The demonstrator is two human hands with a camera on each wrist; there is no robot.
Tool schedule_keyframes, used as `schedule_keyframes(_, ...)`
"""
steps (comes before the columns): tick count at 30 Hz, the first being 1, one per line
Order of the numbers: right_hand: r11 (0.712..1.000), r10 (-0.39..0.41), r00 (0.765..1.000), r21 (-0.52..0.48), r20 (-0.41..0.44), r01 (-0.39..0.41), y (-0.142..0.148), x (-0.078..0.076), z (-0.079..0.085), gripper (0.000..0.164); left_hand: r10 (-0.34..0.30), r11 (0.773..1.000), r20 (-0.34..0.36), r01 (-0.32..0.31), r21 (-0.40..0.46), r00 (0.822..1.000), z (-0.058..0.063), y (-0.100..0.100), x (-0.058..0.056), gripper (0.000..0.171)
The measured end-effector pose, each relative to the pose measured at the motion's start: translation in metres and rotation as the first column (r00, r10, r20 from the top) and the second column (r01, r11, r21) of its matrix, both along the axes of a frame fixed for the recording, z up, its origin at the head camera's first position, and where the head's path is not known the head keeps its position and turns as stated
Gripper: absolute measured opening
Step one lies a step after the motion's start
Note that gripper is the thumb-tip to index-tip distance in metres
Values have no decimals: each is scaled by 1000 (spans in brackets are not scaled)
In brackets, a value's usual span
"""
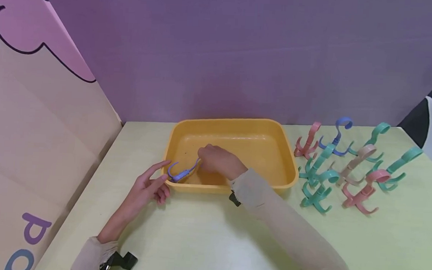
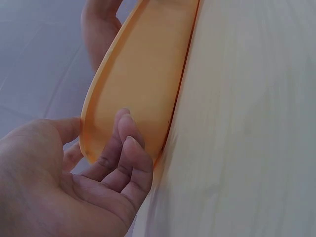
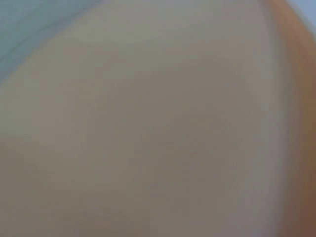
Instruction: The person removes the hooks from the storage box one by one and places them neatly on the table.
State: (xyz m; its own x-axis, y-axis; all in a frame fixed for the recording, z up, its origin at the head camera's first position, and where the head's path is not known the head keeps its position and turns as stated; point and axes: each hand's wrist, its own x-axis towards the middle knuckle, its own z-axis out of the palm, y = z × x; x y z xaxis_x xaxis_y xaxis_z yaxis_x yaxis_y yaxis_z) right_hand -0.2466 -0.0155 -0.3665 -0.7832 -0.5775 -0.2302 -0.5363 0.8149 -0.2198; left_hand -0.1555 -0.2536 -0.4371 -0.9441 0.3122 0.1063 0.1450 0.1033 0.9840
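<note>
Inside the yellow tray (image 1: pixel 238 138), a purple multi-pronged hook (image 1: pixel 181 175) lies tilted near the left front corner. My right hand (image 1: pixel 220 161) reaches over the front rim and pinches the hook's upper end, the fingertips being hidden behind the knuckles. At that same corner my left hand (image 1: pixel 149 188) holds the tray, with thumb and forefinger at the rim. The left wrist view shows the other fingers of the left hand (image 2: pixel 98 173) curled in front of the tray's outer wall (image 2: pixel 143 64). Only blurred pale cloth and an orange edge fill most of the right wrist view.
Several similar hooks stand to the tray's right, among them a green one (image 1: pixel 317 197), a pink one (image 1: pixel 363 195) and a purple one (image 1: pixel 336 139). A purple panel (image 1: pixel 241 63) rises behind the table (image 1: pixel 196 240), and a printed panel (image 1: pixel 48 122) borders its left side.
</note>
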Motion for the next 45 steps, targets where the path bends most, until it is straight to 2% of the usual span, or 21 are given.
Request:
schedule_keyframes(4, 1000, 18, 1000, -24, 23, -17, 11, 5, 6, 6, 3, 1000, 8, -3, -4, 1000, 1, -2, 3, 48)
schedule_keyframes(9, 986, 60, 996, -156, 62, -50, 29, 11, 13, 9, 11, 1000, 15, -11, -9, 1000, 2, -4, 4, 48)
schedule_keyframes(14, 944, 137, 987, -311, 80, -106, 45, 22, 21, 1, 3, 1000, 2, -3, -10, 1000, 1, -5, 3, 49)
schedule_keyframes(18, 908, 163, 984, -401, 66, -123, 53, 31, 22, 5, -3, 1000, -1, 3, -10, 1000, 0, -5, 2, 48)
schedule_keyframes(26, 851, 148, 982, -490, -121, -189, 66, 44, 23, 5, 0, 1000, 4, 0, -14, 1000, 1, -4, 0, 49)
schedule_keyframes(30, 843, 117, 972, -498, -203, -205, 69, 51, 26, 11, 1, 1000, 2, -1, -20, 1000, 1, -6, 1, 50)
schedule_keyframes(34, 827, 75, 948, -512, -308, -232, 74, 55, 26, 10, 8, 1000, 1, -8, -30, 1000, 1, -8, 1, 50)
schedule_keyframes(37, 807, 24, 919, -535, -393, -250, 79, 56, 25, 10, 10, 999, -1, -11, -33, 1000, 1, -9, 0, 50)
schedule_keyframes(40, 799, -24, 900, -549, -435, -244, 85, 59, 25, 15, 7, 999, 0, -7, -32, 1000, 0, -10, 0, 50)
schedule_keyframes(45, 785, -86, 896, -583, -436, -208, 95, 65, 32, 29, 0, 1000, 3, 0, -29, 1000, -1, -9, -1, 50)
